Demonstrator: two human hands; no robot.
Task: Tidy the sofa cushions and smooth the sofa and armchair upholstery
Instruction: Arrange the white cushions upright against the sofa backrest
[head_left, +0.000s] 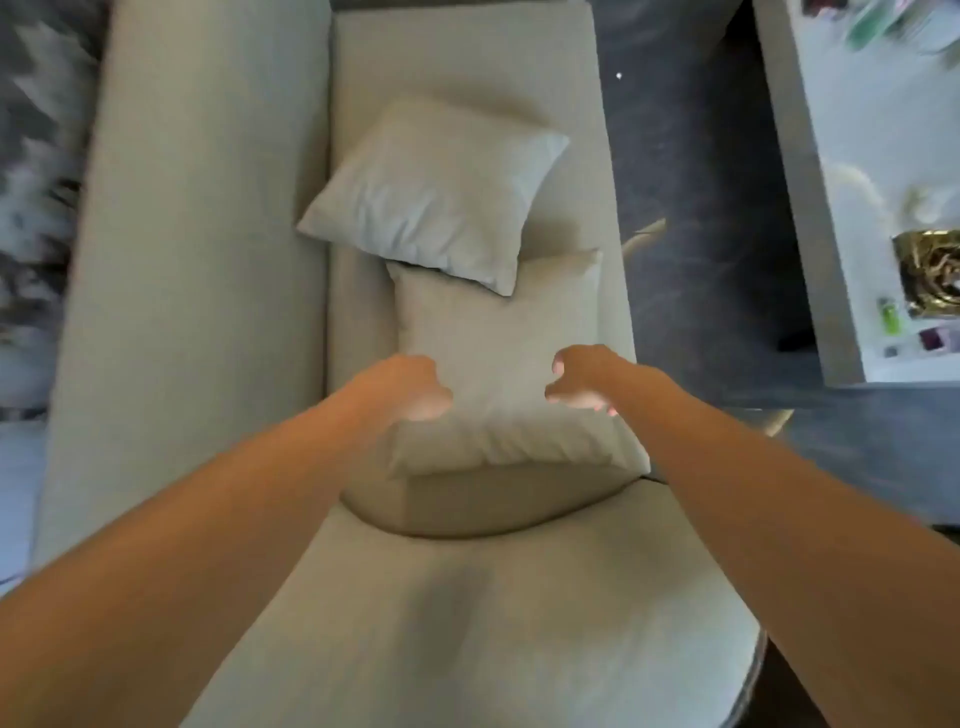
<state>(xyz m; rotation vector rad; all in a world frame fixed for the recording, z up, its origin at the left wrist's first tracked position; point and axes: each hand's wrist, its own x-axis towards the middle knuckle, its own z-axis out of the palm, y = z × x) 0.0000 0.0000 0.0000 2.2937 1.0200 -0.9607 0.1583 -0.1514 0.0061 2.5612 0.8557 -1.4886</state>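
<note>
I look down along a beige sofa (467, 62) whose backrest (197, 260) runs down the left. A beige cushion (493, 353) lies on the seat just beyond the armrest (493, 623). My left hand (410, 387) grips its near left part and my right hand (582, 382) grips its near right part, both with fingers curled into the fabric. A lighter grey cushion (431, 197) lies tilted farther along the seat, its near corner overlapping the beige cushion's far edge. The picture is blurred.
A dark patterned carpet (691, 182) runs along the sofa's right side. A pale low table (852, 260) stands at the right with a gold object (930, 275) and small items on it. A dark patterned surface (36, 182) shows at the far left behind the backrest.
</note>
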